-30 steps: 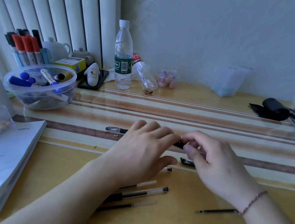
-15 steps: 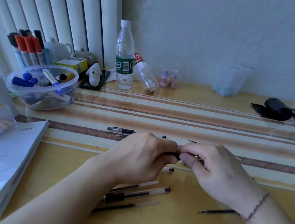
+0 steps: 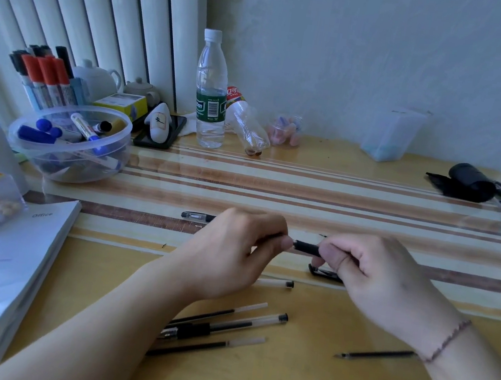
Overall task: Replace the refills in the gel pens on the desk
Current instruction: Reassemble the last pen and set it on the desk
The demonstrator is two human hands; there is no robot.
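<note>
Over the striped middle of the desk (image 3: 352, 199), the head view shows both hands meeting on one gel pen (image 3: 307, 247), held level just above the surface. The left hand (image 3: 235, 251) curls round the pen's left end, thumb pressed near the dark grip section, while the right hand (image 3: 368, 273) pinches the right end between thumb and curled fingers. Only a short black stretch of the pen shows between them, so whether the barrel is already unscrewed cannot be told.

Just below the right hand lies a black pen cap (image 3: 324, 273), half hidden by the fingers. Nearer the person, loose refills (image 3: 218, 312) and another pen (image 3: 226, 325) lie in a fan beside the left forearm, touching or nearly so. A single dark refill (image 3: 377, 354) lies apart near the right wrist, and a further capped pen (image 3: 197, 216) lies beyond the left hand.

Judging from the grip, the step in hand is twisting the two halves apart or together. The risks follow from that: a slipped thumb could let the tip section drop and roll among the loose refills, where old and new look alike and could be confused. The left forearm lies close over the fan of refills and could sweep them away. The plastic bowl of markers (image 3: 69, 142) and the water bottle (image 3: 211, 90) stand well clear.
</note>
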